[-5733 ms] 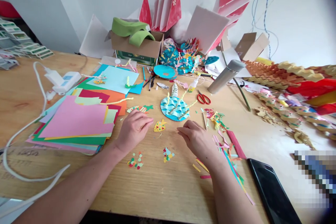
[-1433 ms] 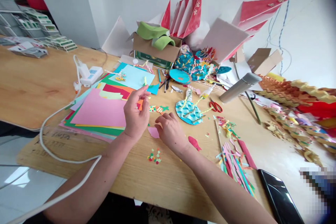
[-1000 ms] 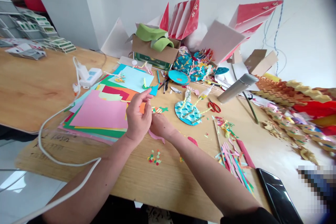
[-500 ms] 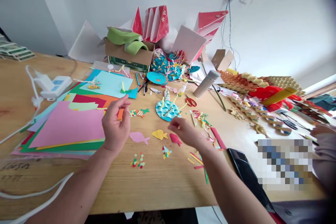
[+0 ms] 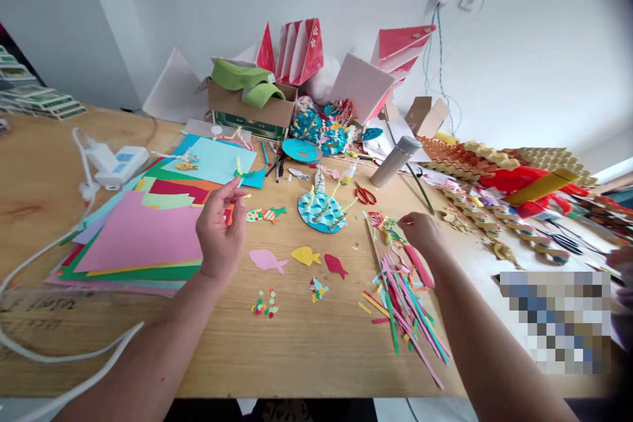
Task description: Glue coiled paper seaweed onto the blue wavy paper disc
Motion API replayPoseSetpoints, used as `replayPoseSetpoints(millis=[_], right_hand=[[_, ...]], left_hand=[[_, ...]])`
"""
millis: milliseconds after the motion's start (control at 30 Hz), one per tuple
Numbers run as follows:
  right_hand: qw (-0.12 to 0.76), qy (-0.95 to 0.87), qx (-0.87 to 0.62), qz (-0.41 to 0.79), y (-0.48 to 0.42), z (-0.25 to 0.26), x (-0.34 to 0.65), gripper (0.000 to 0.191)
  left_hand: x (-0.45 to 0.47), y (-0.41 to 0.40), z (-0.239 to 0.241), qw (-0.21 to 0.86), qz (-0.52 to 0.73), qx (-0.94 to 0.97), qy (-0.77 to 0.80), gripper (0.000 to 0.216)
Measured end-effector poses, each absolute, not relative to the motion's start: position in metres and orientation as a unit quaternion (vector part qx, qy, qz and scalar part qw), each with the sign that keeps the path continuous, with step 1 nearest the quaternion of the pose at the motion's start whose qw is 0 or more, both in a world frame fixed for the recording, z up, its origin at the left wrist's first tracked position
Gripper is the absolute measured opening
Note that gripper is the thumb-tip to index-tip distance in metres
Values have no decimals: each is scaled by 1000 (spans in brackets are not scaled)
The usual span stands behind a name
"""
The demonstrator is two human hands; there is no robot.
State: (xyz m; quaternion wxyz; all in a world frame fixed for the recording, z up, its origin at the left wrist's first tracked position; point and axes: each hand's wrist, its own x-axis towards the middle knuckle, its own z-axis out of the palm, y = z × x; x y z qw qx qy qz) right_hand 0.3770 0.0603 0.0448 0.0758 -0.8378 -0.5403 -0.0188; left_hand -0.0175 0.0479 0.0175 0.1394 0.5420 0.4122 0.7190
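Note:
My left hand (image 5: 221, 229) is raised over the coloured paper sheets, thumb and fingertips pinching a tiny pale yellow scrap (image 5: 248, 196). Over to the right, my right hand (image 5: 421, 232) has its fingertips closed at the edge of a heap of small cut paper scraps (image 5: 387, 231); anything between them is too small to make out. Between the hands lie a pink paper fish (image 5: 266, 260), a yellow paper fish (image 5: 305, 255) and a red paper fish (image 5: 335, 265). A patterned paper fish (image 5: 262, 214) sits beside my left hand. Behind them stands a blue wavy disc (image 5: 321, 219) with upright yellow twists.
Paper strips (image 5: 410, 306) lie below my right hand. Red scissors (image 5: 365, 194), a glue bottle (image 5: 348, 174) and a grey flask (image 5: 395, 161) are farther back. Stacked coloured sheets (image 5: 138, 237) and a white power strip (image 5: 121, 166) are at left. Paper dots (image 5: 265, 304) lie in front.
My right hand has moved right, from beside the blue disc to the scrap heap, and its arm no longer covers the paper strips. My left hand stays nearly still; its yellow scrap now shows.

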Motion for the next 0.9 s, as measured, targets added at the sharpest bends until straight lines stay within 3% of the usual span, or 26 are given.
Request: replayPoseSetpoints(millis=[133, 233, 367, 533, 700, 900], right_hand=[[296, -570, -758, -112, 51, 73, 321, 22], [340, -700, -628, -24, 50, 86, 255, 15], [179, -857, -479, 65, 70, 71, 171, 18], [-47, -883, -467, -19, 103, 30, 125, 24], [-111, -885, -444, -84, 105, 17, 121, 26], [-108, -889, -432, -105, 101, 14, 125, 28]], left_hand=[[-18, 48, 21, 150, 733, 518, 414, 33], [-19, 50, 22, 135, 757, 500, 399, 35], [-20, 52, 20, 134, 760, 493, 403, 36], [-19, 51, 17, 128, 743, 501, 424, 33], [-18, 48, 21, 144, 732, 506, 433, 30], [-17, 47, 19, 146, 724, 519, 429, 28]])
